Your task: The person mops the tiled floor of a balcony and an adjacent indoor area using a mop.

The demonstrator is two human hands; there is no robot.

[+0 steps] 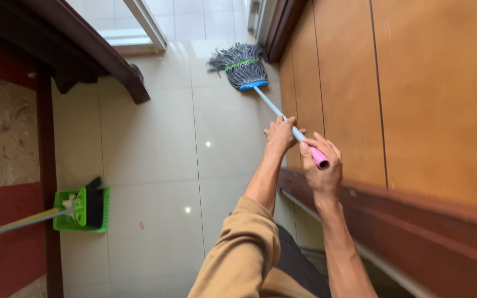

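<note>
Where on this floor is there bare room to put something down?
The widest bare tiles lie between the green dustpan and the mop handle. It is crowded by the wood panelling, where the mop head and both hands work.

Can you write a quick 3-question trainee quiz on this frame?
1. True or false: both hands grip the mop handle.
2. Which hand is nearer the pink end cap? A) left hand B) right hand
3. Fill in: the grey mop head lies on the tiled floor beside the ____ wall panel.

Key: 1 true; 2 B; 3 wooden.
</note>
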